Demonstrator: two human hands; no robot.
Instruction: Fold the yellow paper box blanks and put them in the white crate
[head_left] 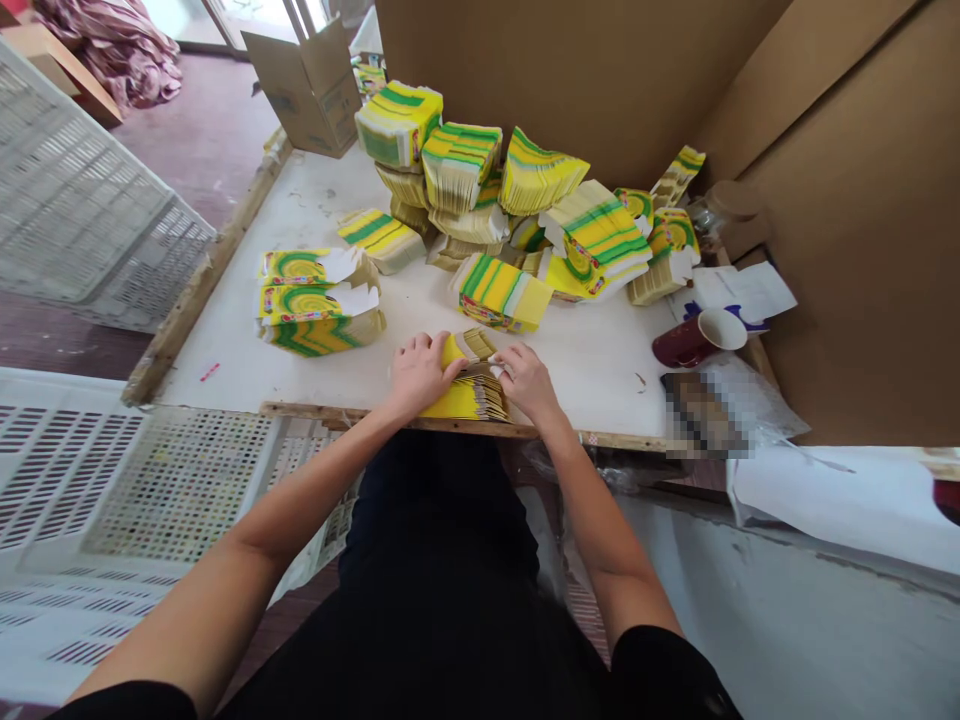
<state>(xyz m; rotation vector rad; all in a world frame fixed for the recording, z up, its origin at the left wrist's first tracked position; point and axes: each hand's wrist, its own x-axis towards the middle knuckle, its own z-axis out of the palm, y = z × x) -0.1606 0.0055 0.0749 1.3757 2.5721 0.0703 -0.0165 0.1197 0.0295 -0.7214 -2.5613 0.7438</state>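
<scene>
At the front edge of the table, a fanned stack of flat yellow cartons (pixel 454 400) lies under my hands. Just beyond it is a smaller bundle of folded cartons (pixel 474 345), its brown inner edges showing. My left hand (pixel 421 375) grips this bundle from the left, thumb stretched between it and the stack; part of the bundle is hidden under the fingers. On the other side, my right hand (pixel 525 380) is closed in a pinch by the cartons' brown ends. A small whitish bit shows at its fingertips, too small to name.
Bundles of yellow and green cartons (pixel 461 165) are piled at the back, with two more bundles (pixel 319 310) at left. A maroon mug (pixel 686 340), papers and a blurred dark object stand right. Cardboard walls (pixel 585 90) rise behind; white plastic crates (pixel 180 480) sit left.
</scene>
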